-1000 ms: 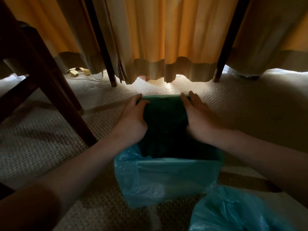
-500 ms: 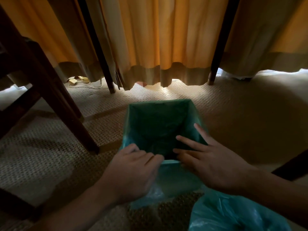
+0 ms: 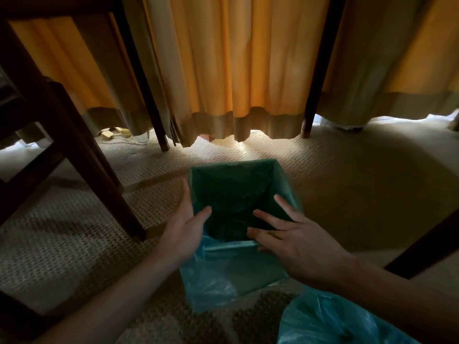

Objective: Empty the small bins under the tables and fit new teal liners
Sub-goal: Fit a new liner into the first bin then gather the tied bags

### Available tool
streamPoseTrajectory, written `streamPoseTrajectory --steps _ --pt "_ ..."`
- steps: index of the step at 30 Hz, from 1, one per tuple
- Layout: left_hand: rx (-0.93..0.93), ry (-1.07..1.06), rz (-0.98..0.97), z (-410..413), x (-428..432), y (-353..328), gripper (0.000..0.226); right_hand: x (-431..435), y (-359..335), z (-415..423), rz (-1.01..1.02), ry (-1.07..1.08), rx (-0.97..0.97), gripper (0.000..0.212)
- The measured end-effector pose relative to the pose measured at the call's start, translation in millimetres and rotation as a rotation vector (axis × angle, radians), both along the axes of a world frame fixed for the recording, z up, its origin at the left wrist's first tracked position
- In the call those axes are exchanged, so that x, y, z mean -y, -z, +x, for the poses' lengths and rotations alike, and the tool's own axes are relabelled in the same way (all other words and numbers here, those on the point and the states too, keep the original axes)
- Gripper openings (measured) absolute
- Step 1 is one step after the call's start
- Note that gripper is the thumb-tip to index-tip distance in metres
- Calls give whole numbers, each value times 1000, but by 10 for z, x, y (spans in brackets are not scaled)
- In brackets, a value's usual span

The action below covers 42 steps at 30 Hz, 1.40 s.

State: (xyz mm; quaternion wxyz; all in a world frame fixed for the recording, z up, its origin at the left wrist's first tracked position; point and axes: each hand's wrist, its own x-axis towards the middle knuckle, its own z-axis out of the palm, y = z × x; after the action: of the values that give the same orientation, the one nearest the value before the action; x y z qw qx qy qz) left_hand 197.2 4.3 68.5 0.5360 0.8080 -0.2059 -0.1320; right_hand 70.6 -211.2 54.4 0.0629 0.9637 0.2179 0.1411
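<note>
Orange curtains (image 3: 248, 58) (dark chair legs (image 3: 82, 155)), woven carpet (image 3: 347, 184)

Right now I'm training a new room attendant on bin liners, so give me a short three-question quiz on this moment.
1. True or false: the teal liner is already folded over the near rim of the small bin.
2. Where is the left hand? A) flat on the carpet B) at the bin's left wall, thumb inside C) gripping the chair leg
3. Fill in: the right hand lies over the bin's near ____ corner, fingers spread.

Key: 1 true. 2 B. 3 right.
</note>
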Motion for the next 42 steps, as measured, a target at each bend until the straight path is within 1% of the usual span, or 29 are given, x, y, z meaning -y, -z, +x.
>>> streamPoseTrajectory --steps 1,3,5,7,9,10,12,13,16,17,20,22,24,26,29,30,33,36,38,42 --pt "23 8 -8 -24 26 -25 74 26 -19 -11 3 -2 -11 46" --pt "94 35 -47 -45 99 -22 64 95 -60 -39 -2 0 -27 45" --pt "146 59 -22 -96 233 22 53 205 -88 -140 18 26 -39 47" --pt "171 42 -1 -160 410 59 51 338 -111 -273 12 76 -54 49" --pt "168 53 -16 -211 674 81 56 508 -151 -423 -9 127 -53 50" --pt "157 74 3 -269 788 102 62 576 -137 -551 -5 158 -41 50" --pt "210 123 48 -386 1115 86 78 800 -167 -798 -36 226 6 53" --pt "247 128 74 -419 1252 101 83 898 -163 -881 -45 251 16 56" --pt "460 202 213 -668 1673 172 87 1161 -119 -1233 -67 347 49 58" --pt "504 222 257 -763 1778 144 89 1238 -95 -1338 -59 379 60 58" --pt "508 235 298 -996 2017 73 91 1423 -24 -1589 -10 450 76 66" --pt "550 241 361 -1116 2110 73 93 1488 -7 -1692 8 479 77 69" --pt "632 223 441 -1196 2145 95 97 1532 -13 -1740 -4 489 38 68" --pt "671 218 497 -1220 2142 103 99 1531 -37 -1756 -17 501 14 64" --pt "654 241 526 -1208 2142 81 101 1466 -45 -1760 30 560 -20 48" --pt "642 240 526 -1208 2147 79 101 1439 -57 -1769 68 602 -45 46" --pt "625 222 478 -1222 2153 109 102 1338 -50 -1778 197 759 -135 65" --pt "620 214 433 -1205 2160 167 102 1278 1 -1753 242 815 -87 64" --pt "628 209 443 -1194 2172 180 101 1282 18 -1728 214 830 -78 62" --pt "614 221 475 -1197 2173 137 96 1277 -14 -1718 222 850 -110 63"
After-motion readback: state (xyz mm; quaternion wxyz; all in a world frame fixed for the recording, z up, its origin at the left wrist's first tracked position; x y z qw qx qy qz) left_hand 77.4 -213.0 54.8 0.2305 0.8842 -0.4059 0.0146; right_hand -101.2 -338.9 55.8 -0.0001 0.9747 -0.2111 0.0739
